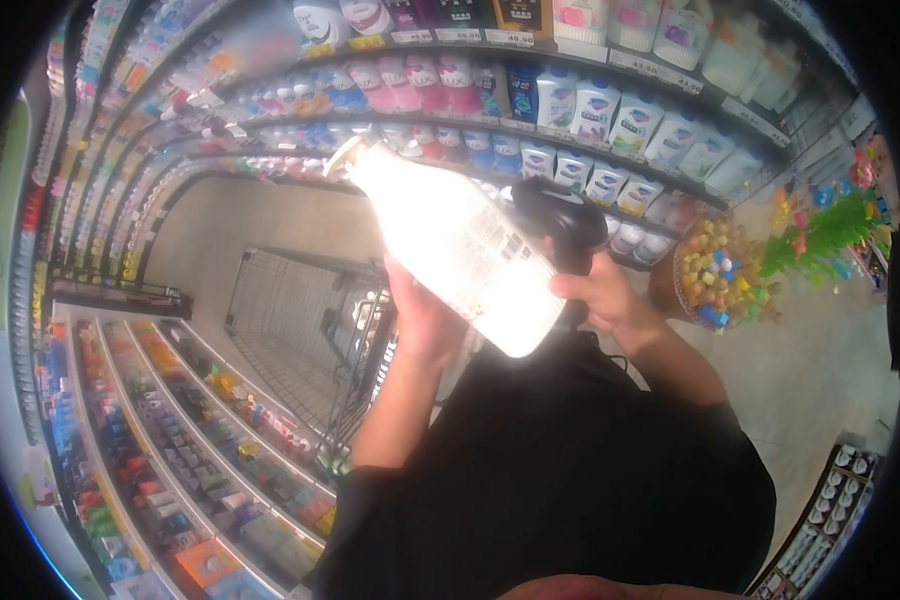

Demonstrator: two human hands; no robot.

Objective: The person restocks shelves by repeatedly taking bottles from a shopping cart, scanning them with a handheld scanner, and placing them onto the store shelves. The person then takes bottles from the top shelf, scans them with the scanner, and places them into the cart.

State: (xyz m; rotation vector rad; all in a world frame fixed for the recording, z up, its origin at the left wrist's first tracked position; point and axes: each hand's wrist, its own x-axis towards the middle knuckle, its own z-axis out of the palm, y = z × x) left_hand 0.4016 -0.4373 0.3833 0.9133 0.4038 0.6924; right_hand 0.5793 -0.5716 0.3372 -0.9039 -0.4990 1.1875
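Note:
A large white pump bottle (pixel 460 245) is held up in front of my body, tilted, with its pump head toward the upper left. Small print shows on its side, too bright to read. My left hand (pixel 425 315) grips the bottle's lower left side, its fingers partly hidden behind it. On the other side, my right hand (pixel 605 292) holds the bottle near its base, thumb against the edge. A dark rounded object (pixel 562 215) shows just behind the bottle, above my right hand; I cannot make out what it is.
Shelves of bottles (pixel 610 120) curve across the top. A wire shopping cart (pixel 290 320) stands at the left. Lower shelves of small packages (pixel 180 450) fill the lower left. At the right are a basket of small colourful items (pixel 715 280) and green foliage (pixel 820 238).

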